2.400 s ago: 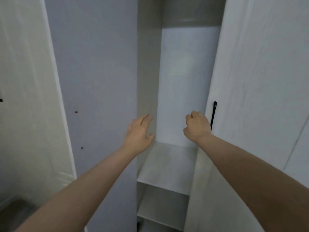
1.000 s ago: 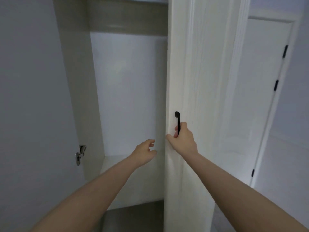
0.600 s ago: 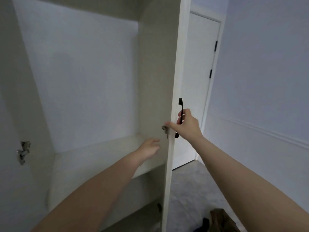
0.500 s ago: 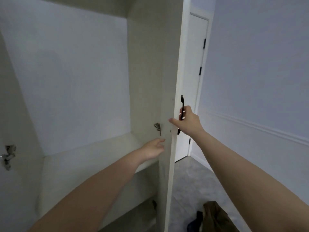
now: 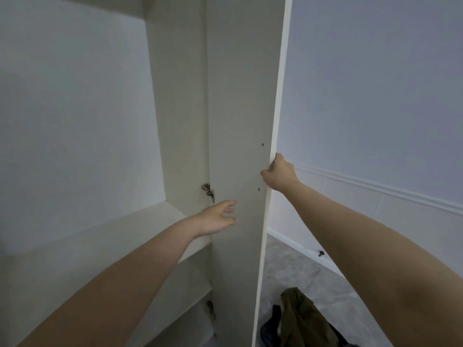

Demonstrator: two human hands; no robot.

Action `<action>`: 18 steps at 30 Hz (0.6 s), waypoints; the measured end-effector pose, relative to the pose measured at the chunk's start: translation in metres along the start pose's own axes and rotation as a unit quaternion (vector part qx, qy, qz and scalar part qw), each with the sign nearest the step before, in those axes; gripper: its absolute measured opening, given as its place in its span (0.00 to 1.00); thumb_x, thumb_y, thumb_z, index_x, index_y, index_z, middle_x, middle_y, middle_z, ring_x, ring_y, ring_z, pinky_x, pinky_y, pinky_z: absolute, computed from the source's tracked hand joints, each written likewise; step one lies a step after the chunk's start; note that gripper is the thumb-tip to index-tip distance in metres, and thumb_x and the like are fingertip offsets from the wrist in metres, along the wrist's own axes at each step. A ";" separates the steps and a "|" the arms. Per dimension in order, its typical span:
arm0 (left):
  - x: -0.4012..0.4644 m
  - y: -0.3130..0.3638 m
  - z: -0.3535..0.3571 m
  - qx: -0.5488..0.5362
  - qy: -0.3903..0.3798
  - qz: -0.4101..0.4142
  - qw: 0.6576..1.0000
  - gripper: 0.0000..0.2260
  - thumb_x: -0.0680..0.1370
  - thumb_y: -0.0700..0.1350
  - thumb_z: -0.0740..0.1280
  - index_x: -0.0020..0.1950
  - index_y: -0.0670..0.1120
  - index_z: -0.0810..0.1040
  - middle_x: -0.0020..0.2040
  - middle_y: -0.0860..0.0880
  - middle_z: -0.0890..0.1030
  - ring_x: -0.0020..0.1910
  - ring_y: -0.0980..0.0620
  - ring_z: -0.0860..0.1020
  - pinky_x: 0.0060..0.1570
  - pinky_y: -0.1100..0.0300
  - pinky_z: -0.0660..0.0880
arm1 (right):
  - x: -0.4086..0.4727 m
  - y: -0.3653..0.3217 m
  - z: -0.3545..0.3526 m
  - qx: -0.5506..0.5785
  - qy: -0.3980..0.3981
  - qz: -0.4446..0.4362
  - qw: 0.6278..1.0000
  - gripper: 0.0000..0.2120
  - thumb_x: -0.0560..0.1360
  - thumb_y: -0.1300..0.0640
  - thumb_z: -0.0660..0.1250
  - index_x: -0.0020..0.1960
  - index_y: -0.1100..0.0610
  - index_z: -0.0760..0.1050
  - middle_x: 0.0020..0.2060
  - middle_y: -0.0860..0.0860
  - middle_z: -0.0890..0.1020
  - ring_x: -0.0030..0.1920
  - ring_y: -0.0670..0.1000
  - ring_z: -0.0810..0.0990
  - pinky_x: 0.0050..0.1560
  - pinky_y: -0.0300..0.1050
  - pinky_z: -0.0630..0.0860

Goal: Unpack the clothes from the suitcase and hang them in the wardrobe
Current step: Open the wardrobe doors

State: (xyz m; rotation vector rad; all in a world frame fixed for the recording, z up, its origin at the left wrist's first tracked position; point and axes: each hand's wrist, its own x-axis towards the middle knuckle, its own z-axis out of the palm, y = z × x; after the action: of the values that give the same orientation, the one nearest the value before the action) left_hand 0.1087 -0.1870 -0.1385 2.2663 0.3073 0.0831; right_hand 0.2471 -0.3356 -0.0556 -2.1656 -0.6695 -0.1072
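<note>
Bare wardrobe shelf [image 5: 105, 236] at left; on grey floor [image 5: 295, 269] at lower right, olive garment [image 5: 300, 319] over dark item [image 5: 269, 331].

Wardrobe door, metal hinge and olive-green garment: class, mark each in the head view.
Wardrobe door [image 5: 235, 101], head view: bare inner face.
Metal hinge [image 5: 208, 192], head view: middle of the metal fitting beside the door.
Olive-green garment [image 5: 302, 319], head view: crumpled cloth on the floor.

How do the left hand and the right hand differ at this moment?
The left hand is open, its fingers spread beside the inner face of the white wardrobe door. The right hand is closed in a grip on that door's outer edge. The left is lower, the right higher. Both are bare and reach forward.
</note>
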 end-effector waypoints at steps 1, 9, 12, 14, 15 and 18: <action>0.000 0.000 -0.002 -0.004 0.007 0.001 1.000 0.28 0.80 0.45 0.67 0.78 0.50 0.61 0.72 0.48 0.70 0.66 0.51 0.74 0.60 0.64 0.68 | 0.002 0.002 -0.002 -0.005 0.005 0.005 1.000 0.16 0.77 0.61 0.60 0.65 0.62 0.66 0.47 0.54 0.73 0.48 0.54 0.71 0.45 0.43 0.67; 0.004 -0.002 -0.017 -0.005 0.018 0.004 1.000 0.27 0.80 0.45 0.66 0.77 0.52 0.61 0.70 0.50 0.72 0.64 0.53 0.74 0.60 0.64 0.67 | 0.006 0.046 0.006 0.043 0.062 0.082 0.994 0.29 0.78 0.64 0.54 0.77 0.53 0.53 0.60 0.60 0.74 0.54 0.61 0.74 0.50 0.51 0.73; 0.011 -0.001 -0.022 -0.008 0.021 0.007 1.000 0.27 0.80 0.46 0.66 0.77 0.53 0.61 0.70 0.50 0.73 0.65 0.53 0.74 0.62 0.63 0.67 | 0.002 0.057 0.010 0.027 0.018 0.108 0.994 0.39 0.77 0.67 0.57 0.80 0.54 0.40 0.68 0.60 0.68 0.67 0.61 0.70 0.56 0.49 0.70; 0.016 -0.002 -0.021 -0.009 0.018 0.006 1.000 0.26 0.80 0.46 0.66 0.77 0.53 0.62 0.69 0.51 0.73 0.65 0.53 0.74 0.62 0.62 0.67 | 0.001 0.062 0.009 0.011 -0.002 0.117 0.993 0.41 0.77 0.66 0.59 0.80 0.55 0.38 0.72 0.58 0.64 0.71 0.60 0.66 0.62 0.49 0.70; 0.019 -0.003 -0.020 -0.010 0.016 0.006 1.000 0.26 0.80 0.46 0.66 0.77 0.53 0.62 0.69 0.51 0.73 0.65 0.53 0.75 0.63 0.62 0.68 | 0.001 0.063 0.008 0.004 -0.008 0.121 0.993 0.41 0.77 0.66 0.59 0.80 0.56 0.38 0.74 0.57 0.62 0.73 0.60 0.64 0.64 0.48 0.69; 0.025 -0.006 -0.014 -0.017 0.010 0.009 1.000 0.25 0.80 0.46 0.66 0.76 0.53 0.63 0.68 0.51 0.74 0.64 0.54 0.75 0.61 0.61 0.69 | 0.003 0.065 0.009 -0.010 -0.025 0.120 0.992 0.40 0.77 0.65 0.58 0.80 0.57 0.37 0.78 0.56 0.55 0.75 0.59 0.59 0.69 0.48 0.65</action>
State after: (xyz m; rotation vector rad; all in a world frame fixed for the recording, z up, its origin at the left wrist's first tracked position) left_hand 0.1297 -0.1671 -0.1348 2.2350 0.2935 0.1195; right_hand 0.2802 -0.3599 -0.1066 -2.2577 -0.4326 0.0690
